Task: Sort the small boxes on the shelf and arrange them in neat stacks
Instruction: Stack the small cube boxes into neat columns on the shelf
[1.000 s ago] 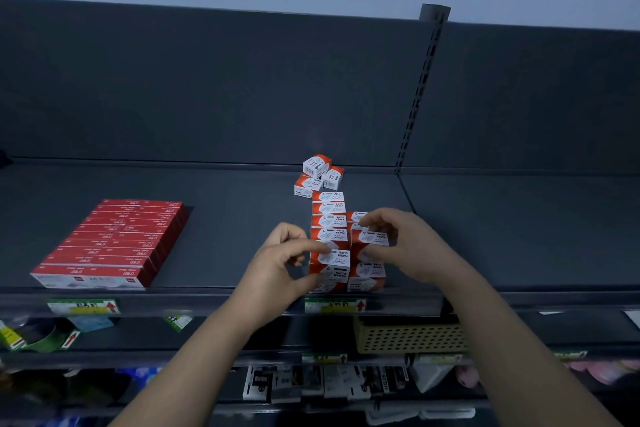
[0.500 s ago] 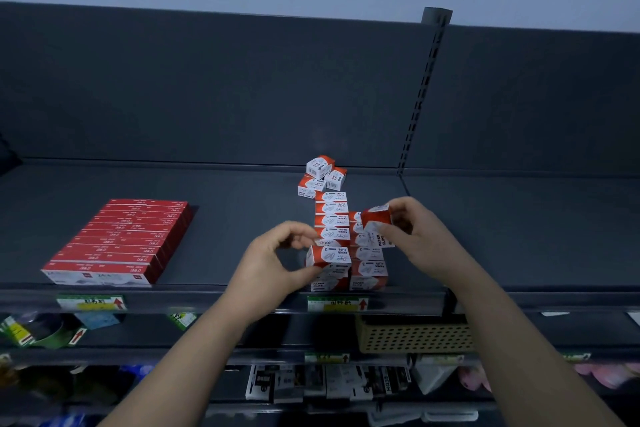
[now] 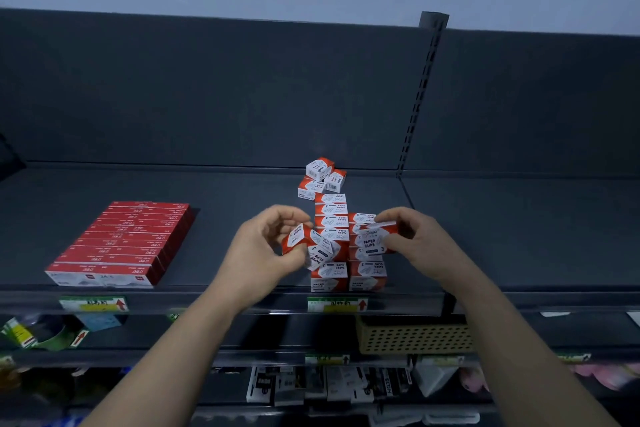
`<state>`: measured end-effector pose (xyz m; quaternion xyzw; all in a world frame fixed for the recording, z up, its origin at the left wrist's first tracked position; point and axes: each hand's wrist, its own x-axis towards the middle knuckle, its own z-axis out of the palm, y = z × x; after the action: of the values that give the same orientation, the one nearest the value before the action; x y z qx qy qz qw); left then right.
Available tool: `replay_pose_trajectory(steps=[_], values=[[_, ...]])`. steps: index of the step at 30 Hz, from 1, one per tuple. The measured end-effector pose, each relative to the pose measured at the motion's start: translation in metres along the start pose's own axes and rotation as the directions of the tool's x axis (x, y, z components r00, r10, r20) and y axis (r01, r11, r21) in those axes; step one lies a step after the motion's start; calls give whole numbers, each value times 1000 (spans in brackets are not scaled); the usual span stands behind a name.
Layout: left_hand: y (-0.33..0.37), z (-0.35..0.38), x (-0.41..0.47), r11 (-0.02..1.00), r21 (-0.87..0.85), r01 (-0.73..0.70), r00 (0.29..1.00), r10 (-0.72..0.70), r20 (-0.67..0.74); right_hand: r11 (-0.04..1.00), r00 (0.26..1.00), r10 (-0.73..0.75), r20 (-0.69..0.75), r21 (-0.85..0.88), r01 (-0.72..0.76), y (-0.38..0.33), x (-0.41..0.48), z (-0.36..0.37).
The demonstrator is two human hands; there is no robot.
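Small red-and-white paper clip boxes stand in two rows of stacks [image 3: 331, 218] near the front of a dark shelf [image 3: 242, 204]. My left hand [image 3: 263, 246] grips one tilted box [image 3: 298, 238] just left of the stacks, and another box [image 3: 320, 253] leans askew beside it. My right hand [image 3: 415, 243] pinches a box [image 3: 375, 240] over the right row. Three loose boxes [image 3: 320, 178] lie jumbled at the back.
A flat block of long red boxes [image 3: 121, 246] lies on the shelf's left. Price labels [image 3: 337, 304] hang on the front edge. Below are a perforated beige basket [image 3: 415, 340] and lower shelves with packaged goods [image 3: 311, 385]. An upright rail [image 3: 420, 94] divides the back panels.
My left hand has taken a box from the left stack and pulled it leftward, leaving another box askew. My right hand has lifted a box and turned it label-forward over the right row.
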<state>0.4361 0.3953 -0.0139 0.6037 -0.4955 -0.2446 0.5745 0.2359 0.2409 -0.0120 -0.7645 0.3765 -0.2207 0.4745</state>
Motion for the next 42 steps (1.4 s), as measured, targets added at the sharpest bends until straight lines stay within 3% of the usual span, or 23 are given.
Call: replay_pose_trajectory(steps=[19,26,30,42], values=[[0,-3,-1,1000,5,-9,1000,9,-6,992,1000,9,15,-125,-7,6,1,6],[-5,3,-3,985,166,-44,999,45,0,993,1000,11,12,-118,-10,7,2,7],[-9,9,-2,945,285,-163,987,153,58,993,1000,8,9,-116,-7,7,2,6],[-24,21,3,938,333,-91,995,73,68,996,1000,4,-11,-89,-5,9,-1,8]])
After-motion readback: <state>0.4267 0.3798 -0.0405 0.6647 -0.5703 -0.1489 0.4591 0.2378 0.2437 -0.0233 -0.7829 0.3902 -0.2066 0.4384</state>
